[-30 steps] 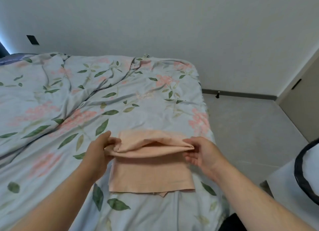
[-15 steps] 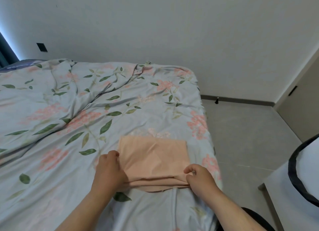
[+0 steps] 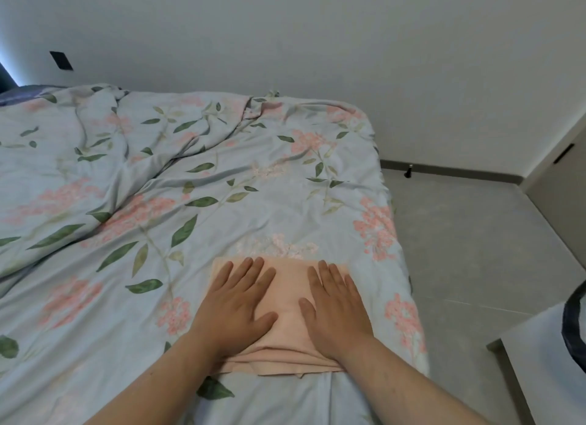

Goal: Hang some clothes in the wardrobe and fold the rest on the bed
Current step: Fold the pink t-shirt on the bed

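Both hands lie flat on a folded peach garment (image 3: 287, 310) near the foot corner of the bed (image 3: 190, 202), left hand (image 3: 236, 307) on its left half, right hand (image 3: 336, 310) on its right. Each grip is spread, fingers straight and pressing down, pinching nothing; this looks meant to flatten the layers and set the creases. The garment's long axis appears to run away from the person, loose stacked edges nearest them.

left hand (image 3: 234, 304) and right hand (image 3: 336, 307) flat on folded peach garment (image 3: 285, 285), floral bed cover (image 3: 158, 202), grey floor (image 3: 475, 250)
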